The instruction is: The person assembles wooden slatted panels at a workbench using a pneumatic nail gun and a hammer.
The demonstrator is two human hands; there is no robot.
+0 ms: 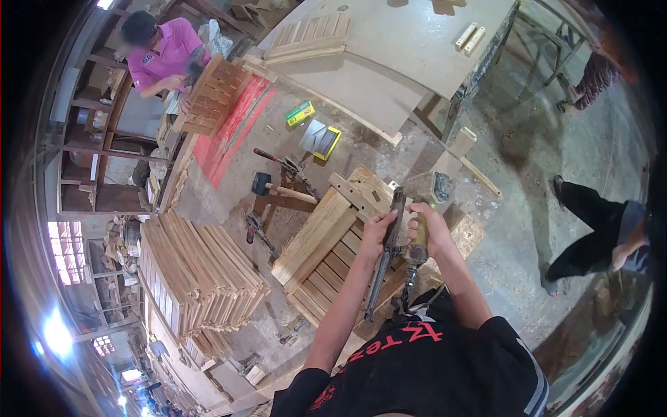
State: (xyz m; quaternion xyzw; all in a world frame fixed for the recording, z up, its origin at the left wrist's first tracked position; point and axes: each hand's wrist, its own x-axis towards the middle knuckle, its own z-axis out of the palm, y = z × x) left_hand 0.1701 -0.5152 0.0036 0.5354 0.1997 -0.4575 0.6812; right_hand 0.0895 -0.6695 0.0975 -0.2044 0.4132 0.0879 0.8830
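My right hand (pixel 429 226) is wrapped round the grip of a pneumatic nail gun (pixel 416 254), with its air hose fitting pointing down toward my shirt. My left hand (pixel 377 233) is closed on the gun's long dark magazine, which stands tilted in front of me. Just beyond and to the left of the gun lies a slatted wooden panel (pixel 316 236) on the bench, partly hidden by my left forearm. A mallet (pixel 290 193) with a dark head lies past the panel, beside a clamp (pixel 295 169). Another clamp (pixel 258 231) rests to the panel's left.
A tall stack of slatted panels (pixel 198 271) stands at left. An open yellow box (pixel 326 143) and a green-yellow box (pixel 300 113) sit farther back. A person in a pink shirt (pixel 170 52) handles a slatted piece (pixel 212 94). Another person's legs (pixel 590 222) show at right.
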